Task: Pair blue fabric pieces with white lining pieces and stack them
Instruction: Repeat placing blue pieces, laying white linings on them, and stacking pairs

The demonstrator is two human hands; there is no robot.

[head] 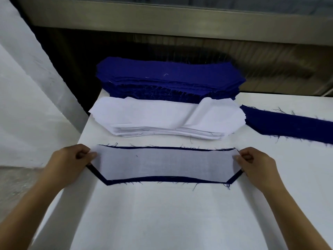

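A white lining piece (164,163) lies on top of a blue fabric piece (162,179), whose dark edge shows all around it. My left hand (70,163) pinches the left end of this pair and my right hand (255,165) pinches the right end. Behind the pair sits a stack of white lining pieces (162,118), its top sheet partly folded over. Farther back is a thick stack of blue fabric pieces (167,78).
A white table (162,213) carries everything; its left edge runs diagonally past my left arm. Another blue piece (288,123) lies at the right. A metal ledge (180,20) runs along the back.
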